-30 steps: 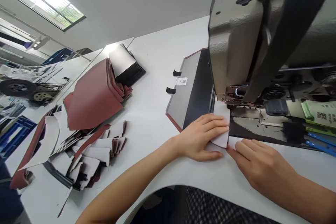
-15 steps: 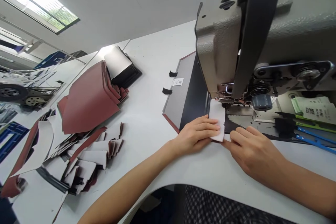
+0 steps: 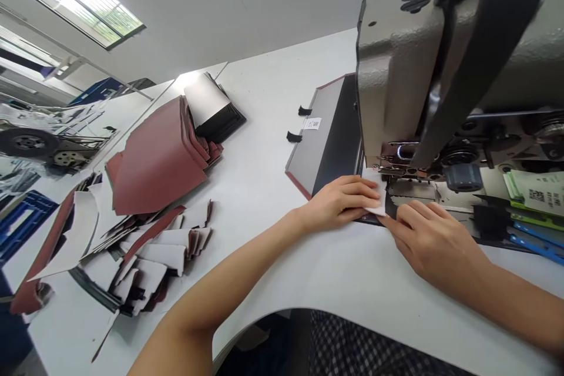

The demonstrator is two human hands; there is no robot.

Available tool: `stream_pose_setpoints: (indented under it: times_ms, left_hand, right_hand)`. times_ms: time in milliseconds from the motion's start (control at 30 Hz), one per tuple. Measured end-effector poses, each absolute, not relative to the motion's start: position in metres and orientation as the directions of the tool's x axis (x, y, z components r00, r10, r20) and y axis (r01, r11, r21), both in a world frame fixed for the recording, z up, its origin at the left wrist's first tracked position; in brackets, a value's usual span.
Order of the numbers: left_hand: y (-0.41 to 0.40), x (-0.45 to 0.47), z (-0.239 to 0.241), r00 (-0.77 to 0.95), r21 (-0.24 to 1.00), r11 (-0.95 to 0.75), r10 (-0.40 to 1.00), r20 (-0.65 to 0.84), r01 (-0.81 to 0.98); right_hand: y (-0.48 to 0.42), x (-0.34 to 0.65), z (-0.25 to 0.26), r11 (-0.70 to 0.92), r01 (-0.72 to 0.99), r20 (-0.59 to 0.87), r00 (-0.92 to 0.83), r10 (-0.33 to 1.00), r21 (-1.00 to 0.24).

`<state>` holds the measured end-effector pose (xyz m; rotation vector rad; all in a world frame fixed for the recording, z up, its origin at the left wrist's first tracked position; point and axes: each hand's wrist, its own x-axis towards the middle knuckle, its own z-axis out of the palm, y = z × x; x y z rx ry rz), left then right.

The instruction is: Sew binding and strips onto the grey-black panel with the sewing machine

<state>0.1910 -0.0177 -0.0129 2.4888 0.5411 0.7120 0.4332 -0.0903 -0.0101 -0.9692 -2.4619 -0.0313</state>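
Observation:
My left hand [image 3: 343,202] lies flat with fingers stretched over a white-backed piece of material [image 3: 376,210], just in front of the presser foot of a sewing machine [image 3: 383,94]. Much of that piece is hidden under the fingers. A dark strip shows along its near edge. On the other side, my right hand [image 3: 434,238] has its fingers curled, its thumb and forefinger pinching the piece's near right corner. Behind my left hand a grey and black panel [image 3: 328,135] with dark red edges, a white label and two black tabs lies on the table, partly hidden by the machine.
Dark red sheets [image 3: 158,158] are stacked at the left, beside a stack of black sheets [image 3: 215,108]. Nearer lie white-backed offcuts [image 3: 163,255]. Green cards [image 3: 540,191] and blue strips [image 3: 540,241] sit right of the needle area. A dark belt [image 3: 489,59] crosses the machine.
The view has shifted, so the machine appears farther right. Less of the white-backed piece shows, and its near edge sits closer to the machine. Both hands have moved slightly with it.

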Motion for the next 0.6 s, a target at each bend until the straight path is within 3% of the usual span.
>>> stream_pose_setpoints:
  times_ms: [133,200,333,600]
  left_hand:
    - [-0.011,0.192,-0.012,0.779,0.563,-0.798,0.488,0.393,0.215]
    - [-0.011,0.192,-0.012,0.771,0.576,-0.794,0.486,0.412,0.193]
    - [-0.013,0.193,-0.014,0.762,0.604,-0.775,0.501,0.411,0.183]
    - [-0.01,0.19,-0.017,0.793,0.643,-0.751,0.48,0.376,0.15]
  right_hand:
    - [-0.081,0.442,-0.013,0.636,0.616,0.434,-0.467,0.77,-0.466]
    - [-0.077,0.445,-0.013,0.554,0.628,0.411,-0.375,0.831,-0.547]
    - [-0.076,0.444,-0.014,0.548,0.67,0.405,-0.377,0.833,-0.502]
    - [-0.077,0.442,-0.017,0.694,0.643,0.437,-0.549,0.712,-0.323]
